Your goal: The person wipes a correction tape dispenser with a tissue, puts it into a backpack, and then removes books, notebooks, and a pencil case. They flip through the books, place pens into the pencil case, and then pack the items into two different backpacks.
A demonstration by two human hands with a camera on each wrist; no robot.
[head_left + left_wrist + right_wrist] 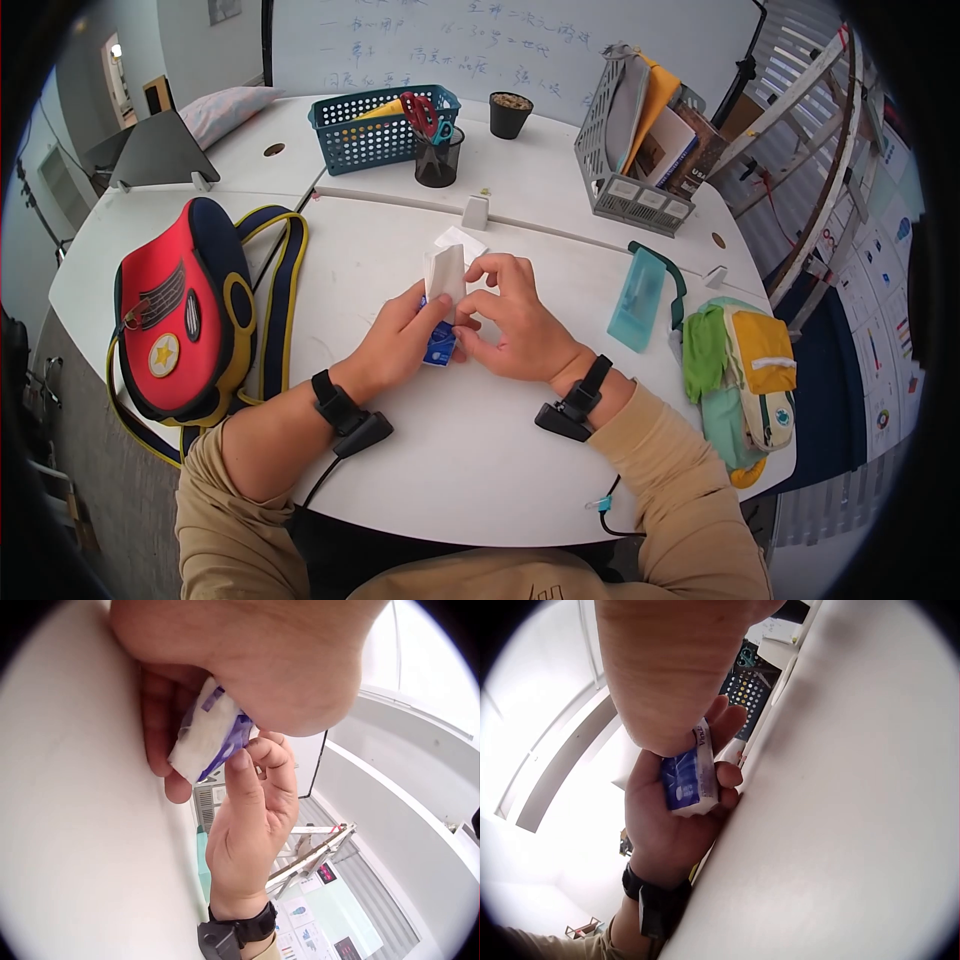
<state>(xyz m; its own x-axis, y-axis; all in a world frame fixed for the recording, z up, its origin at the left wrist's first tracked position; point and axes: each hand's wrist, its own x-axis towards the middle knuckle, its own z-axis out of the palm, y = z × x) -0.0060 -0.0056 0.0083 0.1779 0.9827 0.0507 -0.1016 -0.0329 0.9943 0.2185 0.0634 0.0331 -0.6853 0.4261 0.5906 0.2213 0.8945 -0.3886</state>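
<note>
1. This looks like an office or shared workroom.
2. A whiteboard point(520, 50) bearing handwritten notes point(440, 54) stands behind the white counter point(480, 470).
3. The counter carries a grey file rack point(635, 203) of papers point(625, 110) and a mesh cup point(437, 166) with scissors point(427, 118).
4. Printed charts point(884, 345) show at the right.

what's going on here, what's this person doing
A person at a white table holds a blue-and-white packet in their left hand, with folded white paper rising above it. The right hand is at the packet's side; whether it pinches the packet is unclear. A red bag is on their left, a multicoloured bag on their right.
</note>
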